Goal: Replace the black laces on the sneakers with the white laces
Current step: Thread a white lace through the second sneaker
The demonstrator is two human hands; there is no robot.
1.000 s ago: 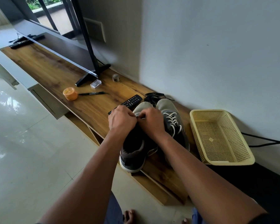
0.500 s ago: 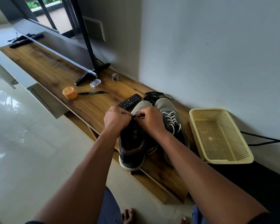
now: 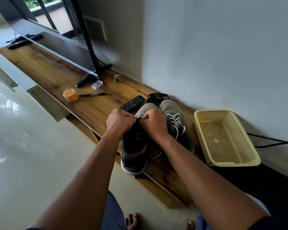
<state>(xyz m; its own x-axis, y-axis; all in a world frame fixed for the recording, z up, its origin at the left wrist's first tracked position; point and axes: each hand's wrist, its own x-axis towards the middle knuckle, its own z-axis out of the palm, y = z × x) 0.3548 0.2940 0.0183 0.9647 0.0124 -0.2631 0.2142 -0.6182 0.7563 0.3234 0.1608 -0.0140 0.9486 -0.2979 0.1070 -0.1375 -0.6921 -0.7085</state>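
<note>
Two grey sneakers stand side by side on the wooden TV bench point(image 3: 96, 112), toes toward the wall. The right sneaker point(image 3: 178, 123) is threaded with a white lace point(image 3: 176, 119). The left sneaker point(image 3: 134, 151) has its heel over the bench's front edge. Over its front eyelets, my left hand point(image 3: 119, 122) and my right hand point(image 3: 154, 123) meet, fingers curled, pinching a white lace end between them; the lace there is mostly hidden. A loop of white lace point(image 3: 155, 155) hangs between the shoes. A pile of black laces point(image 3: 157, 97) lies behind the toes.
A black remote point(image 3: 132, 103) lies just left of the sneakers. Further left are an orange jar point(image 3: 70, 95), a black marker point(image 3: 92, 94), a small clear box point(image 3: 97, 84) and the TV stand foot point(image 3: 93, 75). A yellow perforated basket point(image 3: 223, 138) sits to the right, with cables point(image 3: 273, 141) behind.
Both hands stay on the left sneaker's lacing area; they have shifted slightly and drawn close together again, fingertips meeting. The sneakers have not moved.
</note>
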